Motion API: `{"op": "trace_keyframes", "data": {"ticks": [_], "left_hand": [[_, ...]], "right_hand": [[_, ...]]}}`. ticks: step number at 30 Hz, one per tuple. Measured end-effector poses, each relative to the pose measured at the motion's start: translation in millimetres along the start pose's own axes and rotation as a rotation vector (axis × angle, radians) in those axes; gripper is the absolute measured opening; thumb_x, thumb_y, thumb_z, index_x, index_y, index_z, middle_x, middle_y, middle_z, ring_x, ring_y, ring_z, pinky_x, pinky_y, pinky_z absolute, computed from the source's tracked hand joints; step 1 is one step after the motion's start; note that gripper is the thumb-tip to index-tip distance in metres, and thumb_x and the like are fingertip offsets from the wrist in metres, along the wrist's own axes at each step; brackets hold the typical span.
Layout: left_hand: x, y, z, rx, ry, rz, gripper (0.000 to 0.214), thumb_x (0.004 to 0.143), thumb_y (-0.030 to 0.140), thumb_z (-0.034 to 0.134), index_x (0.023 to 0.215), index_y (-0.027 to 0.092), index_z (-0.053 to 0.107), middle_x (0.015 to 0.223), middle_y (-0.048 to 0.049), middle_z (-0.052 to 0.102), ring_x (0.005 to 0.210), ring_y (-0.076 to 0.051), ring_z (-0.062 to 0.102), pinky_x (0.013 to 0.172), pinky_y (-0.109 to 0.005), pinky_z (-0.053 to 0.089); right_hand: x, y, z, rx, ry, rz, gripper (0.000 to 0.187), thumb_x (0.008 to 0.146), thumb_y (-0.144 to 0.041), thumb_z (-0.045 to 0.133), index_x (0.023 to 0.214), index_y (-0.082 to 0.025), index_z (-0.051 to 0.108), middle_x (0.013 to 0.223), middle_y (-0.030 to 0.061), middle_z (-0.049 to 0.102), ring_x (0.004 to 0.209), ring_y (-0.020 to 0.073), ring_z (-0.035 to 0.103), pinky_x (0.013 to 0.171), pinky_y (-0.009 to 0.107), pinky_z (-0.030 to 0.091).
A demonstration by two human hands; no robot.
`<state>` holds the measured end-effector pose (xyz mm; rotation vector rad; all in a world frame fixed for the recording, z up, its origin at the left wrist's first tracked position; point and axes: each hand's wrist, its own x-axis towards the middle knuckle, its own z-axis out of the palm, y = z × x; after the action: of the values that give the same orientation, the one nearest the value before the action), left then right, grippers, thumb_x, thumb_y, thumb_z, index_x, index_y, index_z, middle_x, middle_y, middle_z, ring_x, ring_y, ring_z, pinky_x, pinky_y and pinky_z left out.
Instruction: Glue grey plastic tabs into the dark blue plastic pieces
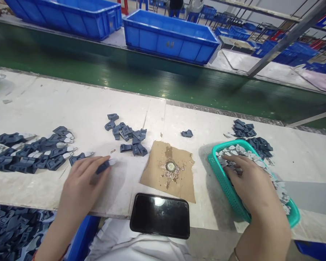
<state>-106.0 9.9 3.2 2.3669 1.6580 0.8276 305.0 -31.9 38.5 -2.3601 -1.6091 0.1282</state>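
Above the table (84, 108), our left hand (80, 181) pinches one dark part (102, 167), which we should keep steady, while our right hand (250, 181), whether pinching we cannot tell, touches pale pieces (235, 148) inside the green basket (295, 218).

Count one left hand (83, 183), one right hand (248, 179), one phone (159, 217), one brown sheet (153, 174), one small round object (170, 166), one teal basket (226, 186) at right, two large blue bins (171, 40) along the far side. Record one dark blue part (102, 167) in left grasp, one lying alone, roughly eleven clustered centrally. Mark basketed light pieces (281, 190) as too heaped to count.
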Motion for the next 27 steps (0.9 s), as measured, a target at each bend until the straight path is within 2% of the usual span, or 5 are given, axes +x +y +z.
{"op": "trace_keyframes", "data": {"ticks": [4, 10, 16, 22, 27], "left_hand": [[-5, -21, -12.4, 0.188, 0.0, -0.108, 0.025, 0.103, 0.036, 0.049, 0.119, 0.023, 0.062, 0.122, -0.0123, 0.067, 0.118, -0.041, 0.062, 0.103, -0.062, 0.047], [9, 0, -1.6, 0.122, 0.124, -0.011, 0.02, 0.1, 0.028, 0.058, 0.118, 0.024, 0.064, 0.126, -0.0105, 0.067, 0.12, -0.034, 0.063, 0.108, -0.056, 0.046], [34, 34, 15.7, -0.05, -0.005, 0.088, 0.026, 0.102, 0.022, 0.051, 0.126, 0.021, 0.06, 0.125, -0.0115, 0.067, 0.118, -0.029, 0.064, 0.101, -0.046, 0.053], [30, 52, 24.7, -0.243, -0.329, 0.408, 0.027, 0.105, 0.021, 0.046, 0.116, 0.019, 0.07, 0.127, -0.0104, 0.073, 0.119, -0.026, 0.065, 0.104, -0.044, 0.054], [18, 50, 26.8, -0.226, -0.444, 0.43, 0.027, 0.104, 0.029, 0.052, 0.116, 0.017, 0.073, 0.137, -0.012, 0.069, 0.127, -0.033, 0.059, 0.104, -0.052, 0.054]], "right_hand": [[6, -3, 7, 0.028, -0.036, 0.127, 0.032, 0.08, -0.037, 0.055, 0.092, -0.023, 0.081, 0.087, 0.0138, 0.076, 0.065, 0.0297, 0.065, 0.059, 0.041, 0.048], [8, -13, 3, 0.061, -0.002, 0.241, 0.022, 0.075, -0.038, 0.06, 0.078, -0.022, 0.075, 0.075, 0.0131, 0.075, 0.07, 0.0333, 0.068, 0.063, 0.042, 0.049], [-17, -39, -3, 0.638, 0.148, 0.285, 0.034, 0.08, -0.05, 0.074, 0.101, -0.025, 0.079, 0.086, 0.0088, 0.079, 0.087, 0.0314, 0.074, 0.077, 0.044, 0.059], [-29, -61, 31, 1.191, -0.082, 0.219, 0.029, 0.081, -0.045, 0.083, 0.098, -0.022, 0.081, 0.095, 0.0089, 0.081, 0.082, 0.0234, 0.076, 0.08, 0.04, 0.063], [-25, -65, 51, 1.321, -0.154, 0.279, 0.029, 0.077, -0.043, 0.087, 0.097, -0.022, 0.082, 0.089, 0.0071, 0.08, 0.078, 0.0186, 0.074, 0.076, 0.032, 0.063]]}}
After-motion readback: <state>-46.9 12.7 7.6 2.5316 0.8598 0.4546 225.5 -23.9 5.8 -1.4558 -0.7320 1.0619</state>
